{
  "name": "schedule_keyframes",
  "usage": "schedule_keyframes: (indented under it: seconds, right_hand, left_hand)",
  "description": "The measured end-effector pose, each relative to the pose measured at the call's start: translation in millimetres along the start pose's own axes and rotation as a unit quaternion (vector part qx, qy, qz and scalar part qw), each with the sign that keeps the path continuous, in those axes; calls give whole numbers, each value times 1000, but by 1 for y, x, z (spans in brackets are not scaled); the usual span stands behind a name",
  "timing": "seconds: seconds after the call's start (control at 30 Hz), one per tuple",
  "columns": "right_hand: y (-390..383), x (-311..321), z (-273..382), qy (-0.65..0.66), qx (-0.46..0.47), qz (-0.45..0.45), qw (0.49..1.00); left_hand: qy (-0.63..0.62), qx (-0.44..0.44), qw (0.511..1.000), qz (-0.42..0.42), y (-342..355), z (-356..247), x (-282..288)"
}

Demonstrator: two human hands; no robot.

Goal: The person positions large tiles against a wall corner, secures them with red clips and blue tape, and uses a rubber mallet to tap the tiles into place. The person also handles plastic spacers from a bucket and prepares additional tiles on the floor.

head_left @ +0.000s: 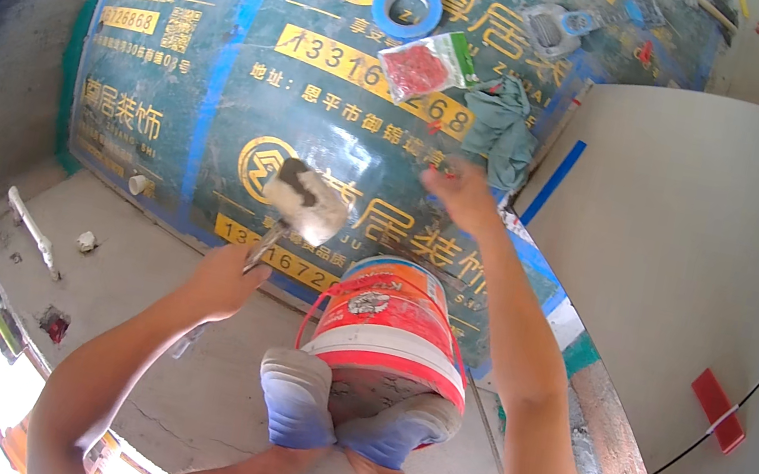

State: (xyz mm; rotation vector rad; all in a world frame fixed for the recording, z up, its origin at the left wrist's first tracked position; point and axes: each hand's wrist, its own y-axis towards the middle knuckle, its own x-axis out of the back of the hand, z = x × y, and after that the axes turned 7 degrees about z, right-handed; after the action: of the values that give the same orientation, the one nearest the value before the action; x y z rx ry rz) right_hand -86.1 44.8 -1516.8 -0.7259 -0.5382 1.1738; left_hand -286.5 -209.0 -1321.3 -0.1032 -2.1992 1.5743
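White-headed mallet (307, 207) clasped in left grip (227, 283), jutting beyond it; right grip (464, 197) unclear.

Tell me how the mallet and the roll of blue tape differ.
The mallet has a chunky, mostly white head with a dark patch, while the roll of blue tape is blue.
The mallet is a head on a slim handle; the roll of blue tape is a ring with an open middle.
The mallet is gripped in the left hand, whereas the roll of blue tape lies on the green printed sheet, untouched.
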Motion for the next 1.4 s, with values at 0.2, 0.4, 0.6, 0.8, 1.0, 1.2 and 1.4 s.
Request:
schedule_keyframes:
  seconds: [0.2,0.4,0.6,0.8,1.0,1.2,1.4]
  right_hand:
    - [54,3,-48,-239,-42,-300,922]
    - [46,3,-69,-251,-7,-320,914]
    - [67,-19,-52,-351,-29,-345,870]
    - [71,14,-59,-333,-55,-254,906]
    - [81,9,-77,-350,-30,-216,911]
    - [52,-31,-46,-60,-12,-290,955]
    - [-28,-63,74,384,48,12,922]
  left_hand:
    - [-104,202,967,114,-110,62,30]
    - [-173,216,955,106,-201,80,29]
    - [-340,287,894,52,-213,94,-21]
    - [-381,227,893,74,-198,87,-15]
    - [-378,216,898,64,-195,88,-13]
    - [-290,149,945,23,-194,77,6]
    - [-251,137,958,25,-182,49,23]
